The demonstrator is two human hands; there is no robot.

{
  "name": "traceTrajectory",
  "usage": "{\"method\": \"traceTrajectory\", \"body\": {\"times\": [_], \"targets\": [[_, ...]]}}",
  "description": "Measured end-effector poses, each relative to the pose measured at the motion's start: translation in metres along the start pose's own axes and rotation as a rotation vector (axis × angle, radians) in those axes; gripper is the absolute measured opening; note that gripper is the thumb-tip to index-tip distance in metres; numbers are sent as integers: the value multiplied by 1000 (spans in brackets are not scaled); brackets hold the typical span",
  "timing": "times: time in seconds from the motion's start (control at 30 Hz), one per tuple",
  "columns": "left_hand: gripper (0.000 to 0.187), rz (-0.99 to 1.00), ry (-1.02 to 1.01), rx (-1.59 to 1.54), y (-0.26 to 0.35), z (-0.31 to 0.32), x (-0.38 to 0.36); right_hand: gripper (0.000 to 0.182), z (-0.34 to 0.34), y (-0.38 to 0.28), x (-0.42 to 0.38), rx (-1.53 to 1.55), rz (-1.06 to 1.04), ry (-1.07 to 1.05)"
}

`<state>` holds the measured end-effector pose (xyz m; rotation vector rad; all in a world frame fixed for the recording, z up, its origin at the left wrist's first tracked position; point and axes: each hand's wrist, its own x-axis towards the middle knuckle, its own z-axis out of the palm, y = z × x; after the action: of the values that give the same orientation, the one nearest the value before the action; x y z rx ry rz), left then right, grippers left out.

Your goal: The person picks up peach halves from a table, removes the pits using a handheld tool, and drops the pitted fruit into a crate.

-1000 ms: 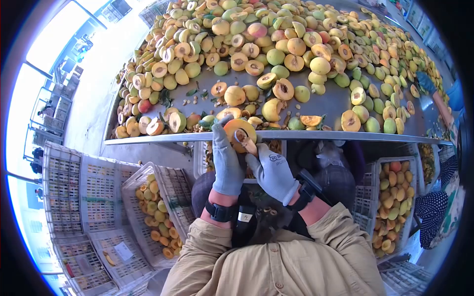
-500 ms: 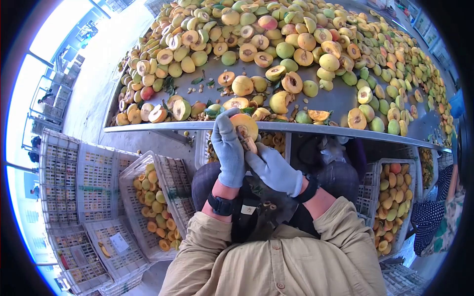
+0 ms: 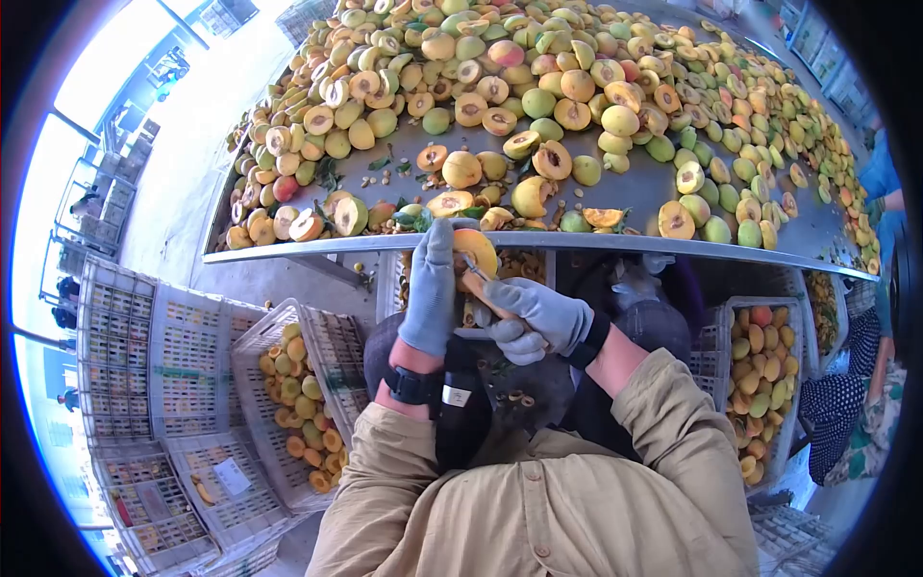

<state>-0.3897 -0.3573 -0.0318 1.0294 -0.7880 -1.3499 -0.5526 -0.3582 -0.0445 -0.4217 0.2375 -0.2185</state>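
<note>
My left hand (image 3: pixel 432 293), in a grey glove, grips a halved peach (image 3: pixel 481 252) with its orange cut face turned toward my right hand. In my gloved right hand (image 3: pixel 543 322) is a pitting tool with a wooden handle (image 3: pixel 488 296). Its thin metal tip meets the cut face of the peach. Both hands are just in front of the near rim of the metal table (image 3: pixel 615 242). Behind that rim lie loose halves, such as a peach half (image 3: pixel 552 161), along with stones and leaves.
A big heap of whole and halved peaches (image 3: pixel 461 58) covers the far table. Crates of peaches stand low on the left (image 3: pixel 252 385) and right (image 3: pixel 719 370). Stacked crates (image 3: pixel 115 337) rise farther left. Another person's arm (image 3: pixel 889 245) shows at the right edge.
My right hand has drawn back slightly and turned, so the tool's wooden handle now shows. My left hand still holds the peach half. The view has shifted a little.
</note>
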Motion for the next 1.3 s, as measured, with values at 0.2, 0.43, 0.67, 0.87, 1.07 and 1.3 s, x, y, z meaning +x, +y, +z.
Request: {"method": "traceTrajectory", "body": {"times": [0.2,0.43,0.67,0.87,1.07,1.3], "targets": [[43,259,18,401,-8,-20,11,39,9,5,2,64,-54,-83],[41,128,43,-300,20,-58,9,38,18,1,1,-414,-194,278],[33,151,-60,-98,28,-86,28,37,10,11,43,-1489,-614,613],[32,175,78,78,32,-78,26,33,11,-2,60,-1812,-498,744],[36,372,525,300,52,-186,-29,33,14,-12,11,-1510,-394,744],[41,552,618,1305,81,-215,6,29,-3,-5,11,-1155,-478,654]]}}
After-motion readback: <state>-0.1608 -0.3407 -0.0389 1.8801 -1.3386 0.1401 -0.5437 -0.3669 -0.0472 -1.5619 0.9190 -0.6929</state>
